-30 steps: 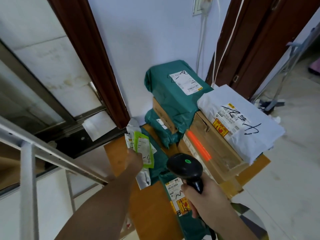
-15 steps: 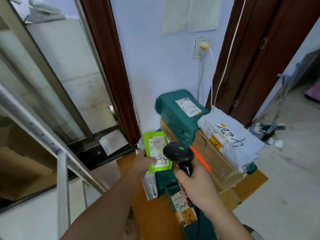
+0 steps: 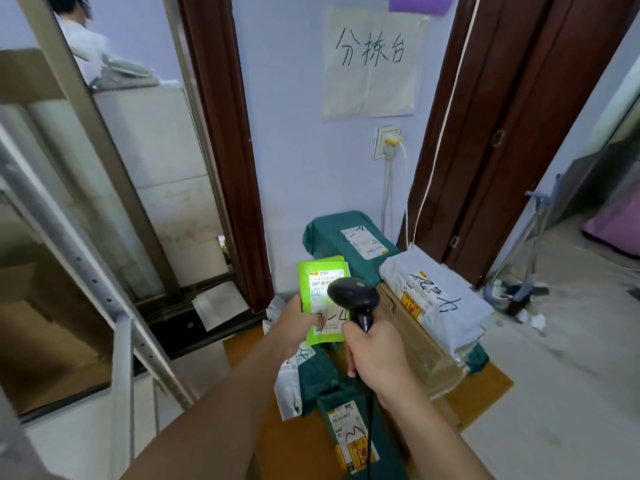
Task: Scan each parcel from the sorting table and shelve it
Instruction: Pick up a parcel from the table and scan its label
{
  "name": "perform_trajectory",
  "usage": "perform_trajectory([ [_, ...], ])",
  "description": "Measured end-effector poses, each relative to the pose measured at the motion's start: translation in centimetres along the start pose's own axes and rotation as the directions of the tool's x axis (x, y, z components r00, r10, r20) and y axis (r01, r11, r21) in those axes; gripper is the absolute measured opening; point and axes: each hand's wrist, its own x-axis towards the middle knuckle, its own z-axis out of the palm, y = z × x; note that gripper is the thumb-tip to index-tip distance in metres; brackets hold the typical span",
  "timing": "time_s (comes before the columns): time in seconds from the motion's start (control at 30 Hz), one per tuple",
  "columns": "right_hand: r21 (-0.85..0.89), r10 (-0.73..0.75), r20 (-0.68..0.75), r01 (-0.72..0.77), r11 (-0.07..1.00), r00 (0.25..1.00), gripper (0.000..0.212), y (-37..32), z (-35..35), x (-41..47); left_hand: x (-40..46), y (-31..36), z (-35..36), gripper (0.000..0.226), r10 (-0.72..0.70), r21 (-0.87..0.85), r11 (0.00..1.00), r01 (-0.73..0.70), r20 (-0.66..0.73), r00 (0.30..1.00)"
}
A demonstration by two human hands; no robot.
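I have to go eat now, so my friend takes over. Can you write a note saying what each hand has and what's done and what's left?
Left hand: holds the green parcel upright, label facing you.
Right hand: grips the black barcode scanner, its head in front of that label.
Sorting table: teal bagged parcels, a grey bagged parcel on a cardboard box, more mailers near you.
Done: green parcel picked up. Whether it has scanned, I cannot tell.
Left: shelve it, then scan and shelve the others.
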Motion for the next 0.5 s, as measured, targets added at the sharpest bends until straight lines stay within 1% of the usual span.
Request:
perform_trajectory([
  [0.17, 0.029, -0.001, -0.019, 0.002, 1.000, 1.000, 0.014, 0.1, 0.0, 0.1, -0.4, 0.4, 0.3, 0.061, -0.013, 0.005, 1.000, 0.013, -0.011, 1.000],
  [0.37, 0.050, -0.037, -0.047, 0.039, 0.998, 0.998, 0.007, 0.1, 0.6, 0.1, -0.6, -0.1, 0.3, 0.065, -0.014, -0.030, 0.999, 0.015, 0.016, 1.000],
  [0.5, 0.043, -0.032, -0.029, 0.033, 0.999, 0.999, 0.004, 0.0, 1.0, -0.2, -0.7, -0.3, 0.2, 0.068, -0.029, -0.026, 0.999, 0.030, 0.031, 0.999],
])
